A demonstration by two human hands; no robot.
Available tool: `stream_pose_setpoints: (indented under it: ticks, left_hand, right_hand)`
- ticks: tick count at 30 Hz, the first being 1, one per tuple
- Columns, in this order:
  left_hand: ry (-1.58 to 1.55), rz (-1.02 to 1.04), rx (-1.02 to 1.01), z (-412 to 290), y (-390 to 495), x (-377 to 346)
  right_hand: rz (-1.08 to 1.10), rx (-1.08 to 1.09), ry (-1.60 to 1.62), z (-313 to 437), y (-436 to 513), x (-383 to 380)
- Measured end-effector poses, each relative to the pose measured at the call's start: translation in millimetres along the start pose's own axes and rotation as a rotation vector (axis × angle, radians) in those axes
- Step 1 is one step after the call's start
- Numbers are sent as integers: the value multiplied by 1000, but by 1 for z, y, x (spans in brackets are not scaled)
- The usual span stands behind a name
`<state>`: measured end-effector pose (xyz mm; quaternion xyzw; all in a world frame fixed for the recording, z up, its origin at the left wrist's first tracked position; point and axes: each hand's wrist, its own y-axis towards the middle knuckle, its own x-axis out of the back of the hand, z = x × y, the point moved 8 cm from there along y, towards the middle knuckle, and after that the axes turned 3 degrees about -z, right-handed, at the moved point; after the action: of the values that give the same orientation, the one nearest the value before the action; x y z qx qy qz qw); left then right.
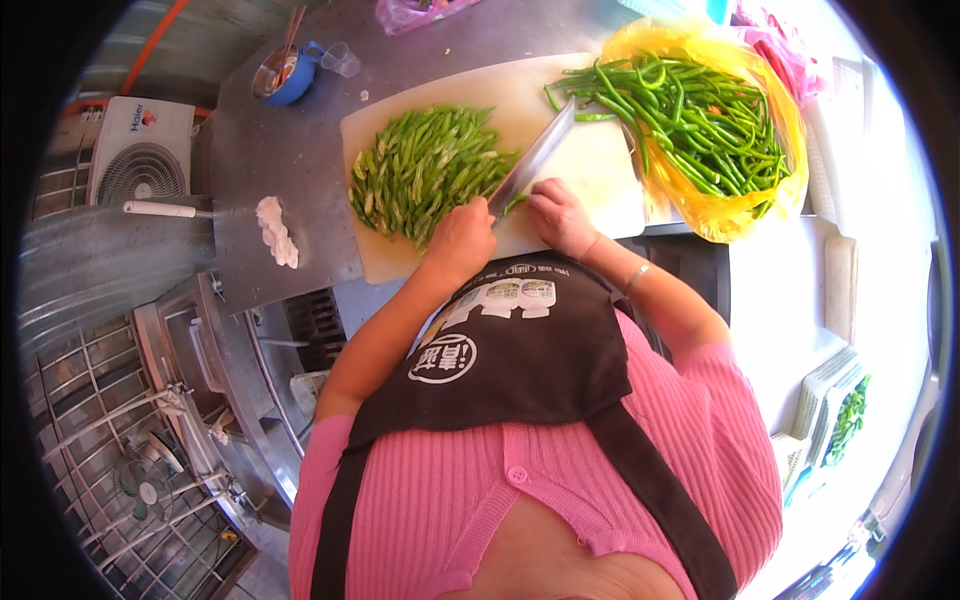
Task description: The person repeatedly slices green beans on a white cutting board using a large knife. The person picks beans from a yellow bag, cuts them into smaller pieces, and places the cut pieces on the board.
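Note:
My left hand (465, 234) grips a kitchen knife (534, 156) by its handle, which the fingers hide. The broad blade points away from me and slants to the right across a white cutting board (592, 180). Close to the blade's near end, my right hand (561, 217) holds a short green chili pepper (514, 204) between its fingertips. A heap of cut green chili peppers (427, 169) covers the board's left half. Whole long green chili peppers (690, 120) fill a yellow plastic bag (795, 161) on the right, some spilling onto the board's far right corner beside the knife tip.
On the metal table (300, 157) lies a crumpled white cloth (277, 232). A blue cup (291, 82) with chopsticks and a clear plastic cup (341, 59) stand at the far left. A white-handled tool (166, 210) juts past the left edge. Plastic baskets (825, 409) sit at lower right.

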<state>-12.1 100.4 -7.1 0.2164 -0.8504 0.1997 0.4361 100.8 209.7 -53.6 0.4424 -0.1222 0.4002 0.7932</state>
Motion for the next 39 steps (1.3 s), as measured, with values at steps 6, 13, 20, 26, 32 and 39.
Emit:
stream_pose_setpoints:
  ticks: [6, 13, 20, 26, 32, 39]
  left_hand:
    - [-96, -28, -43, 9, 7, 1]
    - [2, -9, -60, -4, -4, 29]
    - [56, 121, -28, -19, -15, 19]
    - [-2, 37, -74, -4, 5, -6]
    - [-48, -22, -115, -3, -5, 13]
    - [54, 88, -137, -20, -17, 24]
  right_hand:
    - [76, -4, -82, -4, -2, 0]
    - [190, 154, -140, 6, -1, -8]
    - [192, 180, -158, 7, -4, -10]
    - [171, 108, -108, 3, -1, -5]
    - [6, -58, 4, 8, -7, 18]
    - [61, -98, -21, -2, -11, 7]
